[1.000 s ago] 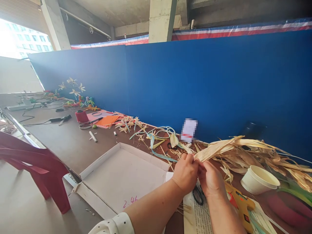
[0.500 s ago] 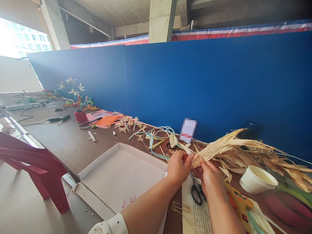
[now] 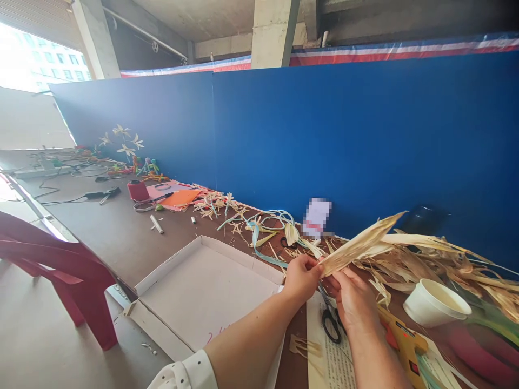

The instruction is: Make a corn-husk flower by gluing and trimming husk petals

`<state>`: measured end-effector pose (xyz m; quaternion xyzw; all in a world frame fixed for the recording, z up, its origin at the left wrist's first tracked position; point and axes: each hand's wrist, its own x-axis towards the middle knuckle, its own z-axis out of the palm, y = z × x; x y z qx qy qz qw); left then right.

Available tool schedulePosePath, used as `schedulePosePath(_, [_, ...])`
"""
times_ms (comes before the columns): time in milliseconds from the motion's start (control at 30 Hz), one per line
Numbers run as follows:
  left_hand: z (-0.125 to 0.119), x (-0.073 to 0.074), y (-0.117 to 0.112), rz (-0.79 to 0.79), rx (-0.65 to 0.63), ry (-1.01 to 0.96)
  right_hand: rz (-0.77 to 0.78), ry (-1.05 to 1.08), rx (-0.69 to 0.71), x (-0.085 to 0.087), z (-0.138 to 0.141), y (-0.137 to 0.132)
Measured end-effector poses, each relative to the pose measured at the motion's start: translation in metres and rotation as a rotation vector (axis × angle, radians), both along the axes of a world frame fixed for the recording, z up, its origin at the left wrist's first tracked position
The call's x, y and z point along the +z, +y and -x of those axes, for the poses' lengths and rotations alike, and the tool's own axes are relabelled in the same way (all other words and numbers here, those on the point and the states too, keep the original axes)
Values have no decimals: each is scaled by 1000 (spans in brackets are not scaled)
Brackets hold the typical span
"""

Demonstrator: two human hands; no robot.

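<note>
A long, dry corn husk (image 3: 363, 244) slants up to the right, its narrow lower end between my two hands. My left hand (image 3: 300, 278) pinches that end with thumb and fingers. Beside it, my right hand (image 3: 357, 296) has its fingers closed round the husk's underside. Below them, black-handled scissors (image 3: 332, 327) lie on a printed sheet (image 3: 320, 346), partly covered by my right wrist. A yellow glue gun (image 3: 405, 340) rests right of my right forearm. More dry husks (image 3: 425, 262) are heaped behind my right hand.
An open white cardboard tray (image 3: 206, 294) lies left of my hands. To the right stands a cream paper cup (image 3: 433, 305). Husk flowers and blue strips (image 3: 255, 232) run along the blue partition (image 3: 344, 135). A red plastic chair (image 3: 81, 292) stands at the table's left edge.
The husk has turned slightly and shows a broader face, with both hands still at its lower end. The whole view has shifted a little.
</note>
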<state>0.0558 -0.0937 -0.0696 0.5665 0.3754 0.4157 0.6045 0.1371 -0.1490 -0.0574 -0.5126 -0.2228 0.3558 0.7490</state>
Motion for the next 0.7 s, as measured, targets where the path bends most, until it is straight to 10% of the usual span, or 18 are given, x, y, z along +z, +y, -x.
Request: schedulePosePath(700, [-1,-4,5,116,-23,-36,58,-35,-70,1,-4,0])
